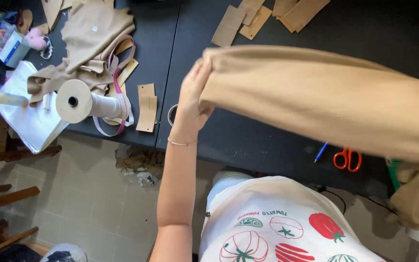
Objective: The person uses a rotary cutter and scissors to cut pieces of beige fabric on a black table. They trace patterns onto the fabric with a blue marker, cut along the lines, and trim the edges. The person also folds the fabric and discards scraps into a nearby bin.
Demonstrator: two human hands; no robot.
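Note:
A large piece of tan cloth [316,97] is stretched in the air above a black table [267,145]. My left hand [192,97] grips its left end, fingers curled over the edge. The cloth runs off toward the right edge of the picture. My right hand is out of view.
A cone of white thread [86,103] lies at the table's left, by a measuring tape [120,94], crumpled tan cloth [90,36] and cardboard pattern pieces [146,106]. More pattern pieces [258,17] lie at the back. Orange-handled scissors [347,159] and a blue pen [321,152] sit near the front edge.

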